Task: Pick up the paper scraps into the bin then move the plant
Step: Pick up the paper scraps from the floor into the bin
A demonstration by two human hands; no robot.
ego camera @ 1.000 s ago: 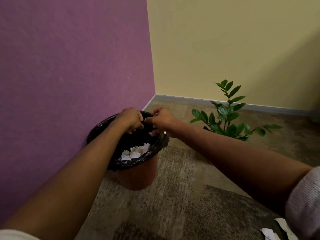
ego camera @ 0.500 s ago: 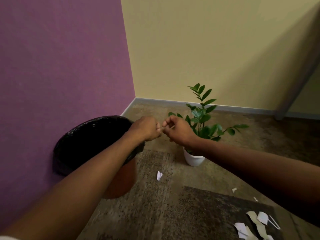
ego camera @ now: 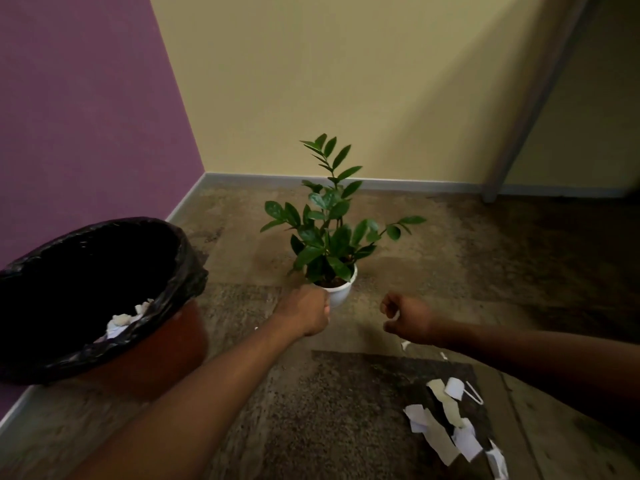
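An orange bin with a black liner stands at the left by the purple wall, with white paper scraps inside it. A green plant in a white pot stands on the floor in the middle. My left hand is a fist right at the pot's left side, and I see nothing in it. My right hand is a fist lower right of the pot, apart from it, and looks empty too. Several paper strips lie on the carpet at lower right, and a small scrap lies under my right wrist.
The purple wall meets the yellow wall in the corner behind the plant. A grey post leans down to the floor at the back right. A darker carpet tile lies under the paper strips.
My hands have left the bin's rim, moved right and come apart, now flanking the plant pot. The view has swung right, bringing the paper strips on the floor into sight.
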